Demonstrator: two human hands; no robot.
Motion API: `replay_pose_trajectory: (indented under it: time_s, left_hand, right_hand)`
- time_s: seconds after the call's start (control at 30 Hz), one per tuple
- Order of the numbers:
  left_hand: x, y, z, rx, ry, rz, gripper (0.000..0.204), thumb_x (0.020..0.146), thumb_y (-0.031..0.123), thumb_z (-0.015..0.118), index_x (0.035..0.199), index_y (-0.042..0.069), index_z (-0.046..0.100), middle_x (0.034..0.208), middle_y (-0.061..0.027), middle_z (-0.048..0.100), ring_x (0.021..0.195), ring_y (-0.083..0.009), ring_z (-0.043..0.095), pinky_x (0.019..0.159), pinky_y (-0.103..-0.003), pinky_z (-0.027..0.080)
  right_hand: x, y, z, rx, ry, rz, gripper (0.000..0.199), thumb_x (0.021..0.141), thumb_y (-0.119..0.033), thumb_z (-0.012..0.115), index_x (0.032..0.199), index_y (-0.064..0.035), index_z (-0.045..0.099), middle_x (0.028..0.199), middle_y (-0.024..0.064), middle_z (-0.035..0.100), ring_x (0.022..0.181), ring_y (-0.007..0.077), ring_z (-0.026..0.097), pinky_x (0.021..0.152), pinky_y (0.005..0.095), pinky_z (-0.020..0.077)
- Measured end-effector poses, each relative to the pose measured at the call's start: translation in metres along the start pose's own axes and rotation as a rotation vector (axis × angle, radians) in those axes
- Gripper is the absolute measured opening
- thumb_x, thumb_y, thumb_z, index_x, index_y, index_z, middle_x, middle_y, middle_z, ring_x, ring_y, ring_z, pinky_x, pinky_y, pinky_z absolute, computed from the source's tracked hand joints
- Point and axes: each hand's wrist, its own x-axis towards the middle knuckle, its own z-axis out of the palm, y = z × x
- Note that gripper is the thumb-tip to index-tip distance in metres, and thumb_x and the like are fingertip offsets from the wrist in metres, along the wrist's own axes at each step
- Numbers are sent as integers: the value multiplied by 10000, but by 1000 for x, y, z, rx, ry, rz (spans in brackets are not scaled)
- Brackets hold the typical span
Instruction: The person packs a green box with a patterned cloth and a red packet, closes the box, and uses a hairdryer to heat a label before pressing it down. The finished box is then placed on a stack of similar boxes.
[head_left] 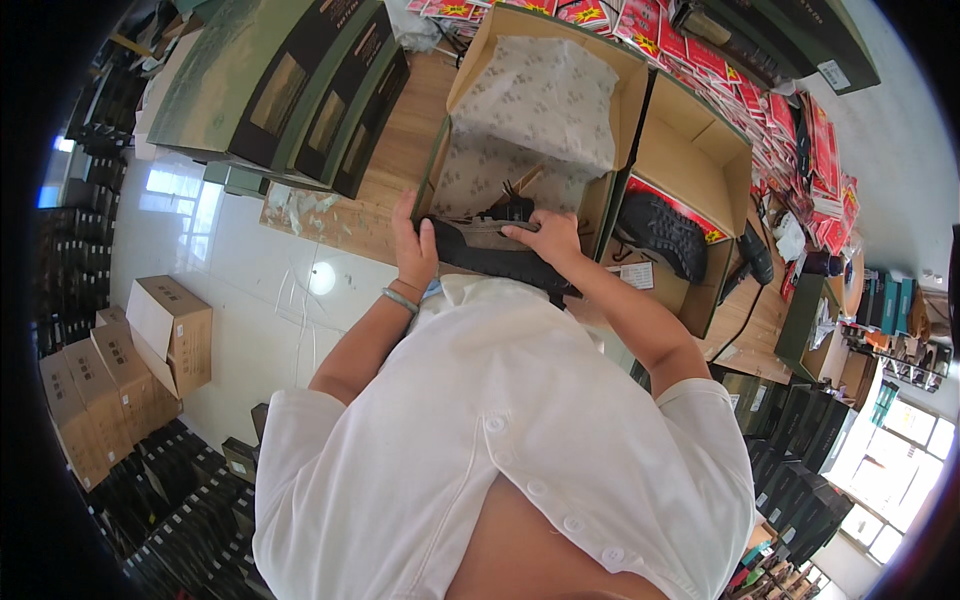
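Observation:
A grey-brown and black shoe [485, 240] with a thick black sole and dark laces lies on its side at the near edge of an open shoe box [433, 180]. My left hand [414, 248] closes on the shoe's left end, thumb on top and fingers along the box's left corner. Over the upper near the laces, my right hand [552, 240] grips the shoe with its thumb stretched leftward; its other fingers are partly hidden. Patterned wrapping paper [540, 100] lines the box and stands up against its far side.
A second open box [690, 125] at right holds a black shoe [662, 235]. Beyond it are piled red printed packets [815, 150] and a dark handheld tool [755, 255] with a cord. Stacked green boxes [290, 90] stand left; brown cartons [170, 335] sit on the floor.

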Motion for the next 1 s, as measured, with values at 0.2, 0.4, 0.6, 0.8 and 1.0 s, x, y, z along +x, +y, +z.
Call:
replay_pose_trajectory:
  time_s: [0.2,0.4,0.6,0.8,1.0]
  left_hand:
    - [9,17,2,457,-315,211,272,941,235,548,1182,196,666,1219,-18,643,1260,-257,517,1146,-565,188]
    - [9,14,6,505,-396,213,232,966,254,538,1017,227,763,1056,32,711,1085,-201,634,1165,-561,139]
    - [8,12,7,542,-398,247,259,980,264,509,1046,231,758,1083,30,712,1100,-205,630,1169,-559,132]
    - [8,13,8,544,-394,239,270,976,290,500,1044,249,758,1090,33,716,1102,-198,632,1176,-557,129]
    - [6,8,9,539,-379,225,284,977,313,488,1035,247,759,1106,29,714,1109,-198,630,1180,-556,120]
  right_hand:
    - [-9,8,27,19,45,15,664,756,-677,664,784,-14,675,732,166,655,808,343,613,931,434,348]
    - [-11,27,43,48,69,3,432,875,-428,654,993,-12,643,1130,226,590,1042,370,537,962,466,344]
    - [29,36,-10,-401,370,-280,214,838,-204,682,992,-60,647,1275,158,485,1119,334,481,990,493,350]
    - [51,35,-14,-374,19,-263,182,877,-227,641,982,-86,688,1135,104,628,1136,339,530,951,470,412]
    - [71,37,-9,-89,-81,77,178,919,-242,615,954,-82,685,1026,147,686,947,363,643,779,482,509]
